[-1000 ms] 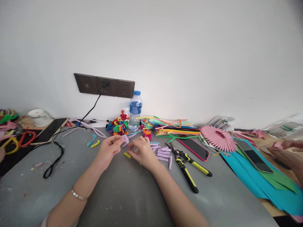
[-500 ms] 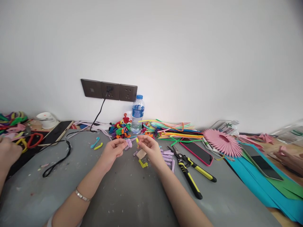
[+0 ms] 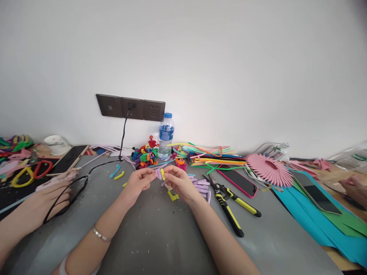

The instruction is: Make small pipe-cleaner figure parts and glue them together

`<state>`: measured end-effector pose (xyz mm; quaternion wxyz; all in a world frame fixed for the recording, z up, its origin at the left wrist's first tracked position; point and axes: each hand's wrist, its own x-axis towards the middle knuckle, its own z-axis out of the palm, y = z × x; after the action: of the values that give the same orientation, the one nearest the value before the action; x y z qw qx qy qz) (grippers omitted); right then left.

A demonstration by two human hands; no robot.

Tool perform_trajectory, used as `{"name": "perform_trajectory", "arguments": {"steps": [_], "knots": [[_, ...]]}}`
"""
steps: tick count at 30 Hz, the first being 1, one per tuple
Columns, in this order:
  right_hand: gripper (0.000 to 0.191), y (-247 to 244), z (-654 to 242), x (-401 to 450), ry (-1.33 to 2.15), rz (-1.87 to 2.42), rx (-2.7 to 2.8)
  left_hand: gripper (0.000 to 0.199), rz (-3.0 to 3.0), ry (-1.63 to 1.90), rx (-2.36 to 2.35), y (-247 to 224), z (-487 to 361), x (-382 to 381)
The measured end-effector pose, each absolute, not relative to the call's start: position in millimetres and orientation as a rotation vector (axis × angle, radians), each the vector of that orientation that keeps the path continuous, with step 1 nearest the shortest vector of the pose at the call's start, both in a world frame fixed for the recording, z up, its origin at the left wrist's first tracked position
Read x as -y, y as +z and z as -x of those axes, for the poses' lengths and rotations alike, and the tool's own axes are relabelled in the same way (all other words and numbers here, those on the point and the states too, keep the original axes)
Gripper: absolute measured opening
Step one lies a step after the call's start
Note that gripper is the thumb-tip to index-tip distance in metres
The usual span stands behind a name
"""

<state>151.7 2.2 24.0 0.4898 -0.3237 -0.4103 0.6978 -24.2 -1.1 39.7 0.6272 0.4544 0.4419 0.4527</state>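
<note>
Far left, a co-worker's hand (image 3: 56,198) sits on the table with the black cable (image 3: 124,135) crossing it; if that hand lifts or pulls, the cable could drag and tug at the wall socket (image 3: 130,108). Left hand (image 3: 139,185): main risk is slip. The lilac piece (image 3: 158,174) is small and soft, held by fingertips only, so a loose pinch or a push from the other side could twist it or pop it out. Pose: forearm angled in from lower left, palm turned inward, thumb and index pinching the lilac piece, other fingers curled under. Work sits mid-air over the gray table (image 3: 160,240), in front of the bottle (image 3: 166,135). Yellow piece (image 3: 163,174) is right beside the lilac; can't tell if they're joined or just touching. If only touching, they could end up misaligned when either grip eases. Right hand (image 3: 180,184) mirrors from lower right: thumb and index pinching the yellow piece, wrist bent inward. Under it, the yellow-green scrap (image 3: 172,196) could get brushed away by a low palm. Right of that, the cut lilac lengths (image 3: 201,187) lie close to the forearm; a sideways sweep could scatter them into the pliers (image 3: 222,190).
</note>
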Motion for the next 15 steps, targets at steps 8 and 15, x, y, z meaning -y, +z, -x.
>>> {"name": "perform_trajectory", "arguments": {"steps": [8, 15], "knots": [[0.024, 24.8, -150.8, -0.9, 1.704, 0.746, 1.013, 0.040, -1.058, 1.024, -0.997, 39.8, 25.1, 1.8], [0.027, 30.8, -144.9, 2.2, 1.678, 0.729, 1.013, 0.040, -1.045, 1.055, -0.999, 41.0, 23.7, 1.8]]}}
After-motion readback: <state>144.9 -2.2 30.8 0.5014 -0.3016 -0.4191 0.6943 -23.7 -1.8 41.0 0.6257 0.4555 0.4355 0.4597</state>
